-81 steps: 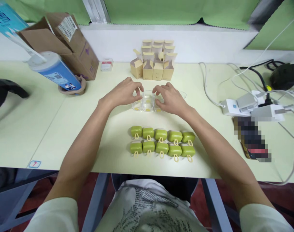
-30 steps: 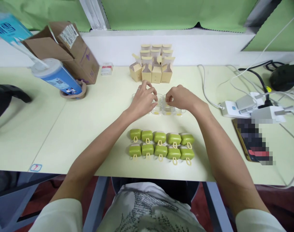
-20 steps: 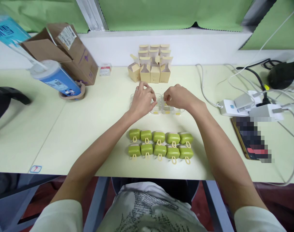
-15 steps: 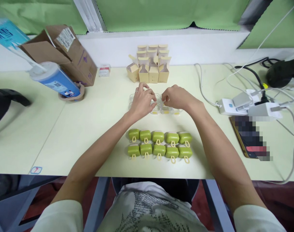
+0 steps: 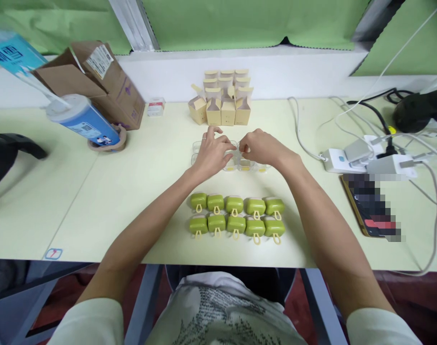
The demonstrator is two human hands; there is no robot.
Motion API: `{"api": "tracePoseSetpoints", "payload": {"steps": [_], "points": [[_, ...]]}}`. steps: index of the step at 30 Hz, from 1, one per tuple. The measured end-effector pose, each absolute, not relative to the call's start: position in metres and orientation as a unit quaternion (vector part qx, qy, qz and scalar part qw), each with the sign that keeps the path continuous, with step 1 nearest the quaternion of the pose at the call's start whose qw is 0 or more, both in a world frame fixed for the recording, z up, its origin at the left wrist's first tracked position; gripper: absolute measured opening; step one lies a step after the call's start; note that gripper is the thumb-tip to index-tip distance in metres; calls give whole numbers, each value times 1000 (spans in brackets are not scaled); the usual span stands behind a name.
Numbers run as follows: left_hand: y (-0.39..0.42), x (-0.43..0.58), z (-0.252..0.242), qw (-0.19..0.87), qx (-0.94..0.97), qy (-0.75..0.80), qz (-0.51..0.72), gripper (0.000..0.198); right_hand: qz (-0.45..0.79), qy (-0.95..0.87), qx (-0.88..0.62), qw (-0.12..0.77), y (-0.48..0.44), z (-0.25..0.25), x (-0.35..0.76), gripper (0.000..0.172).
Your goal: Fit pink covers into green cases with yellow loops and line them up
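Small clear plastic cases [image 5: 246,166] stand grouped in rows on the table, several showing yellow at the bottom. My left hand [image 5: 213,152] reaches over their left half, its fingers bent and apart, with thumb and forefinger beside the middle cases. Over the right half, my right hand [image 5: 259,145] is closed, its curled fingertips down at a case; whatever they pinch is hidden. Both hands cover part of the group. Nearer to me, two rows of glossy green cases [image 5: 236,224] with cream loops lie on the table.
Open cardboard boxes [image 5: 228,114] stand by the wall. On the left are a large brown carton [image 5: 123,98], a blue wipes canister [image 5: 92,124] and a small white box [image 5: 155,107]. A power strip [image 5: 339,160] with cables and a phone [image 5: 369,206] lie right.
The camera view has shifted very slightly. Both hands stay over the clear cases, with only small finger movement; the right hand has edged slightly left.
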State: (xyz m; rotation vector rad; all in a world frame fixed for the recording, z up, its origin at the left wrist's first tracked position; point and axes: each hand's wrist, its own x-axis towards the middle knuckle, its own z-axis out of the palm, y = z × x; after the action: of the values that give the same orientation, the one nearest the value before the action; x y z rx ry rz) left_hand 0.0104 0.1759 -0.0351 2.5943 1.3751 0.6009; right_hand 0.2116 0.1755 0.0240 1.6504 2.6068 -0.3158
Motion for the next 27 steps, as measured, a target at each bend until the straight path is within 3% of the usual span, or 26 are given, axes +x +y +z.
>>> {"api": "tracePoseSetpoints", "payload": {"steps": [4, 12, 20, 27], "points": [[176, 11, -35, 84, 859, 460, 206, 17, -89, 820, 564, -46, 177, 35, 239, 28], [176, 10, -32, 94, 852, 468, 216, 17, -85, 787, 602, 105, 182, 23, 241, 34], [191, -44, 8, 66, 848, 471, 234, 12, -84, 789, 601, 95, 183, 21, 246, 26], [210, -106, 24, 94, 873, 473, 73, 27, -85, 801, 588, 77, 185, 18, 241, 26]]}}
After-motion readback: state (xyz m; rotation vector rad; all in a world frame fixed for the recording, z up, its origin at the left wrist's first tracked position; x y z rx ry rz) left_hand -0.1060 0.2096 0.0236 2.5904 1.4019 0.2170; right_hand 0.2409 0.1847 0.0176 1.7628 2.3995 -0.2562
